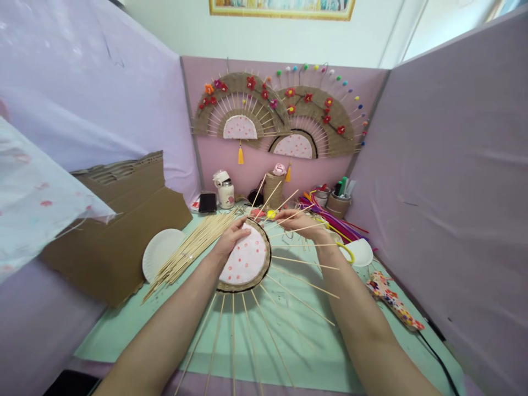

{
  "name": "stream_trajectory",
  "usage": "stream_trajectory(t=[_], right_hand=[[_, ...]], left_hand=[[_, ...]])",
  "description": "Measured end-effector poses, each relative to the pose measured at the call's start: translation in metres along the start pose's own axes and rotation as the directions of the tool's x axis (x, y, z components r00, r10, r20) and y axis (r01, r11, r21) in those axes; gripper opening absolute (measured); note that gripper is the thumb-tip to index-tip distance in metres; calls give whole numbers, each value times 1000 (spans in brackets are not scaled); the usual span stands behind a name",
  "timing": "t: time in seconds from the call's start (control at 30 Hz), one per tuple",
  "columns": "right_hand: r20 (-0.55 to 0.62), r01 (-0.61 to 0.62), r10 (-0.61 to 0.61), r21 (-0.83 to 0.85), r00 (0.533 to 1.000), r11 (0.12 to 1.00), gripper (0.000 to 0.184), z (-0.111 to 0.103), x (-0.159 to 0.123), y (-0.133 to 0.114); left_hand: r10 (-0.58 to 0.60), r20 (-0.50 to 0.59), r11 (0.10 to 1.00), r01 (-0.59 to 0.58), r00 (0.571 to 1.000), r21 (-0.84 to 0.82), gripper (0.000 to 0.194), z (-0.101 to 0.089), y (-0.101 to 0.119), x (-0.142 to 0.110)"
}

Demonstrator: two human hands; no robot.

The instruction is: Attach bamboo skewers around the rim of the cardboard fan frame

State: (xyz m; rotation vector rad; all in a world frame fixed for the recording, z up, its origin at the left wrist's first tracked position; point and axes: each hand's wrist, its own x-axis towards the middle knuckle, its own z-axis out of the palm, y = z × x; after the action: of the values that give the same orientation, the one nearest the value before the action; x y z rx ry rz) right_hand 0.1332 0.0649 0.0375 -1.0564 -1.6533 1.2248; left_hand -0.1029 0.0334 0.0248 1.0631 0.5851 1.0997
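Observation:
A half-round fan base point(244, 256) covered in pink dotted paper, with a brown and black rim, is tilted in my left hand point(233, 236), which is closed around its upper edge, thumb on the paper. Thin wooden sticks point(305, 261) fan out from the rim, to the right and toward me. My right hand point(296, 221) is among the upper sticks, its fingers bent around one of them; the exact contact is partly hidden.
A bundle of loose sticks point(193, 242) lies over a white paper plate point(150, 256) on the left. Cardboard point(119, 242) leans behind it. A patterned glue gun point(394, 300) with a cord lies right. Pipe cleaners point(334, 220), a white bottle point(225, 192) and two decorated fans point(235, 99) are at the back.

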Motion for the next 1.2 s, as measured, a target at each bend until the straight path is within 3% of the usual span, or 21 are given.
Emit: stream_trajectory(t=[0.13, 0.3, 0.47, 0.63, 0.83, 0.97, 1.1, 1.2], right_hand=[[88, -6, 11, -61, 996, 998, 32, -14, -4, 6], [129, -48, 59, -83, 990, 995, 31, -33, -5, 16], [169, -111, 120, -66, 978, 992, 37, -49, -14, 9], [96, -94, 92, 9, 991, 996, 33, -56, -23, 2], [-24, 28, -24, 152, 999, 988, 34, -64, -23, 7], [-163, 93, -53, 246, 985, 965, 36, -66, -19, 8], [-340, 147, -49, 268, 939, 952, 34, -64, -10, 10], [-397, 186, -62, 280, 915, 942, 34, -63, -7, 9]], left_hand=[[6, 75, 1000, -5, 997, -13, 62, 1, -5, 1], [-12, 100, 1000, 9, 995, 29, 59, 2, -10, 2], [-5, 83, 1000, 4, 997, 6, 56, 2, -6, 1], [-48, -22, 999, 48, 999, 17, 61, -2, -2, -1], [-94, -124, 994, 100, 988, 43, 64, -4, 2, -1], [-84, -22, 995, 85, 996, 50, 57, -3, 2, -2], [-92, 132, 995, 87, 987, 42, 52, 3, -2, -3], [-100, 213, 995, 98, 972, 21, 50, 7, -7, -3]])
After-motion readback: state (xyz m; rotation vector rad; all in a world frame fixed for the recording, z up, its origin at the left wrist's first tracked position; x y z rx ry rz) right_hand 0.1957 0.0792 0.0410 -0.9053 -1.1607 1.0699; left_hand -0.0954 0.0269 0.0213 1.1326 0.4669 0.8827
